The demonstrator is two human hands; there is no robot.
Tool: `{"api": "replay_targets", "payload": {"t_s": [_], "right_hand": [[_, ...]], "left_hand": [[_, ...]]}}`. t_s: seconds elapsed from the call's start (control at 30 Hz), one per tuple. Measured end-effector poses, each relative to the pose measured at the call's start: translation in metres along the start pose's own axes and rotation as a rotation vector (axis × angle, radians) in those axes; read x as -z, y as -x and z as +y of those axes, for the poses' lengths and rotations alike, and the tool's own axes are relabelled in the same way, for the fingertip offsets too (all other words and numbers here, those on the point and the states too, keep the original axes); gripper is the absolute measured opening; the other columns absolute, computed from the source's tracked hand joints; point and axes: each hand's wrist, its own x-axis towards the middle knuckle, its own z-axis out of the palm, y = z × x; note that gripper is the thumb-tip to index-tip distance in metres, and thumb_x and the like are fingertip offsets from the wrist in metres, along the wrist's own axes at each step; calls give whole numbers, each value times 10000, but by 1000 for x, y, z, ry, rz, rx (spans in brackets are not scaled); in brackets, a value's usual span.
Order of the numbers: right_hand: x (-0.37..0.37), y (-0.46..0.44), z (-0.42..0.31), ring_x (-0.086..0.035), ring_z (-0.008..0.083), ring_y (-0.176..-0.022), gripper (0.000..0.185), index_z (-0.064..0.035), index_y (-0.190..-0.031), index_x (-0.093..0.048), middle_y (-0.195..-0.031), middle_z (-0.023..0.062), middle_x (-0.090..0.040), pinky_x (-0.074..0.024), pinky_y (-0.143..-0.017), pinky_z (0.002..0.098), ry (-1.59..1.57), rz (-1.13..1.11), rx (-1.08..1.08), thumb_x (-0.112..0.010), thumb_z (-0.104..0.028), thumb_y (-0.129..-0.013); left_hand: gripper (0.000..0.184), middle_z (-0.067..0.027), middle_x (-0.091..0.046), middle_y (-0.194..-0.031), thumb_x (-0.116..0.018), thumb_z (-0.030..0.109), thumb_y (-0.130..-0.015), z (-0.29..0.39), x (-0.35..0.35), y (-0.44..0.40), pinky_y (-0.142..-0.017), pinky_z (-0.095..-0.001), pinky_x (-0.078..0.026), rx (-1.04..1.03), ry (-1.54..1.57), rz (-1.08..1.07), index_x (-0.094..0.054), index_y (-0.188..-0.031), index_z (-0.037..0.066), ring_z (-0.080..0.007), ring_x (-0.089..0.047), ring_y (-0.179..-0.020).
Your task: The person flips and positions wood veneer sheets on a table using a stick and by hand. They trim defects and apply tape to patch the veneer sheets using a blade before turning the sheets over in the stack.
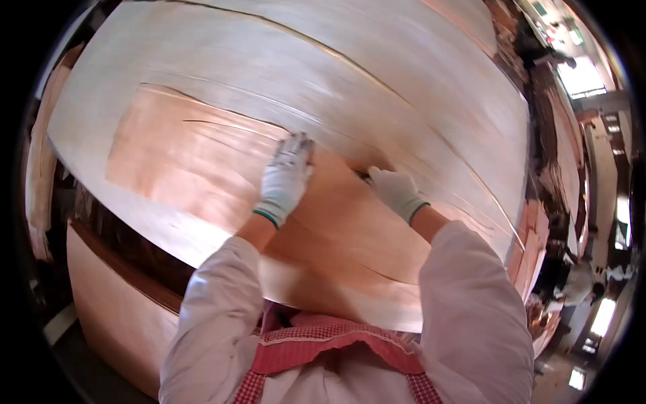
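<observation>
Grips, two, both white-gloved: left hand point(286, 178), opened flat, pressed on the brown sheet point(182, 151); right hand point(396, 191), curled closed on one small dark object point(364, 175), mostly hidden. Brown sheet, thin, one: spread beneath both hands on one large pale board point(282, 64). Cuffs, green-edged, two. Apron point(336, 343), red, one: worn.

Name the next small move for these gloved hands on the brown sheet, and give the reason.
I'd press the left hand flat on the brown sheet and ease the right hand slowly along the sheet's edge. The left already lies spread there, so it can steady the thin sheet, while a dark item, too blurred to name, shows at the right's fingers.
</observation>
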Motion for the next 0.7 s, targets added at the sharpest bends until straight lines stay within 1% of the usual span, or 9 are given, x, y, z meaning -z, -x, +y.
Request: {"api": "replay_targets", "payload": {"t_s": [0.03,0.13,0.23,0.3,0.4,0.47,0.53,0.67,0.7], "right_hand": [[-11,29,20,-630,309,-628,166,-128,-908,-519,-693,99,-625,-485,-535,435,2,-24,-62,-484,-290,-914],[-29,64,61,-636,298,-618,177,-129,-900,-521,-674,93,-624,-488,-513,430,71,94,-1,-494,-303,-914],[-51,118,119,-643,277,-625,178,-132,-901,-518,-684,82,-627,-487,-494,417,67,146,20,-506,-309,-913],[-63,182,170,-642,275,-626,167,-128,-901,-516,-692,82,-628,-489,-496,410,34,48,-118,-508,-295,-912],[-67,228,210,-640,288,-634,143,-120,-905,-513,-709,82,-631,-491,-507,413,17,76,-149,-495,-261,-918],[-74,235,222,-640,301,-641,141,-120,-908,-512,-715,90,-633,-490,-511,424,6,138,-70,-482,-256,-927],[-84,276,253,-653,313,-649,164,-113,-937,-518,-751,98,-659,-509,-543,432,-32,52,-207,-462,-267,-929],[-114,390,262,-660,337,-665,147,-101,-948,-520,-737,120,-670,-517,-570,445,-144,-87,-602,-478,-233,-899],[-130,404,258,-657,342,-652,154,-97,-931,-523,-690,138,-655,-514,-558,461,-178,56,-596,-494,-242,-891]], "left_hand": [[548,-110,-370,-1452,-494,296,-892,10,-8,2,-1141,-411,-192,83,-54,18,-391,-1376,62,-289,-305,-1359],[548,-116,-356,-1461,-457,300,-910,123,-38,7,-1137,-412,-200,-92,-395,-127,-371,-1389,46,-294,-304,-1360],[520,-133,-357,-1459,-427,255,-926,163,-67,11,-1130,-410,-216,-84,-319,-53,-369,-1385,19,-289,-318,-1353],[502,-148,-364,-1451,-412,233,-933,182,-73,15,-1126,-416,-226,-4,-97,-23,-375,-1381,8,-298,-326,-1347],[498,-166,-365,-1445,-415,226,-930,280,-111,20,-1128,-423,-215,-21,124,43,-386,-1370,-4,-316,-321,-1347],[499,-180,-311,-1473,-429,236,-922,350,-124,31,-1144,-438,-181,-207,-38,-149,-399,-1357,-6,-286,-295,-1368],[491,-178,-311,-1473,-433,242,-922,379,-149,35,-1142,-438,-183,-260,-138,-185,-413,-1344,-9,-286,-293,-1369],[480,-169,-318,-1471,-384,201,-937,406,-156,36,-1156,-433,-141,-158,-130,-88,-372,-1373,1,-282,-266,-1381],[471,-162,-308,-1478,-374,185,-933,424,-156,43,-1159,-427,-139,-196,-257,-93,-379,-1372,13,-266,-266,-1383]]}}
